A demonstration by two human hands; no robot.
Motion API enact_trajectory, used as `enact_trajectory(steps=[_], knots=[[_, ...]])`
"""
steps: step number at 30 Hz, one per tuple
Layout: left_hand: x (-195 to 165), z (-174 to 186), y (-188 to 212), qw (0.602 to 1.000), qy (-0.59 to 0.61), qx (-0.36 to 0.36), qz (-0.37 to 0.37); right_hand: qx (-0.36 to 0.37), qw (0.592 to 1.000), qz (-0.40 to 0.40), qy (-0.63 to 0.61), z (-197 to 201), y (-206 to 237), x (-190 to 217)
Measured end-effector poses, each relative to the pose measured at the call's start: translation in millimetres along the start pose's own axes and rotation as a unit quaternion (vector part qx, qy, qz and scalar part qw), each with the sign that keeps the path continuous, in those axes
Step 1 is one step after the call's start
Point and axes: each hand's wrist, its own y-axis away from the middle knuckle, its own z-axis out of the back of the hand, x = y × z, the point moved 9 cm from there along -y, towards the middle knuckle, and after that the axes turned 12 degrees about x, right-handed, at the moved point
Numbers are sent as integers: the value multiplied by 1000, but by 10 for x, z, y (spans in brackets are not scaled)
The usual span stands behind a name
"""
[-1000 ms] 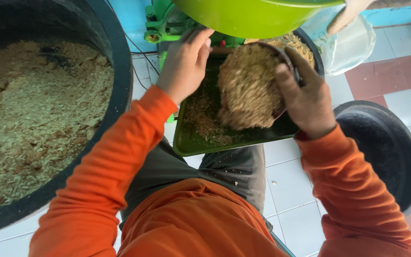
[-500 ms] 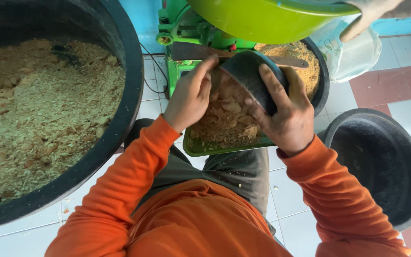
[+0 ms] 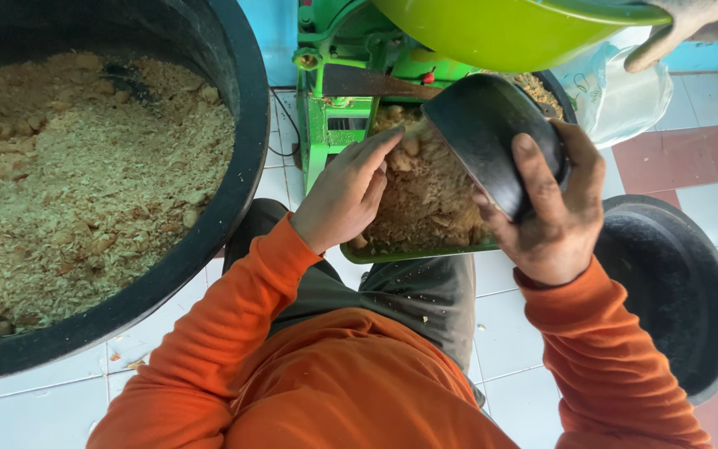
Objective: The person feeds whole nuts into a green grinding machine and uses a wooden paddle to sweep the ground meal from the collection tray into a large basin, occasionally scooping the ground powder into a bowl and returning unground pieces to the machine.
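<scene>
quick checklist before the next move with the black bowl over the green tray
1. Right hand grip on black bowl: ok, fingers wrap its upturned base.
2. Bowl over green tray: ok, it is tipped above the tray.
3. Bowl emptied: cannot tell, its mouth faces away.
4. Left hand placement: ok, fingertips rest on the crumbly heap in the tray.
5. Room overhead: not ok, a green basin held by another person's gloved hand hangs close above.
6. Big black tub beside: ok, apart from the tray.
</scene>
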Motion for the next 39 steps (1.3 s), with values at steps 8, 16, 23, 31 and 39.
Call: enact_trajectory(steps=[8,16,23,31,39], knots=[[-205,98,-4,1000,-19,4,-7,-20,996,82,-22,183,13,30],[-388,303,-107,990,-99,-72,-63,-12,977,184,-103,292,-239,167],[-204,390,-219,982,-167,-91,-14,56,961,239,-125,320,-364,122],[322,513,100,976,-123,-108,141,184,966,-46,-178,-120,-341,-608],[371,1268,629,947,-214,-201,132,452,883,66,-109,-1155,-267,-114]])
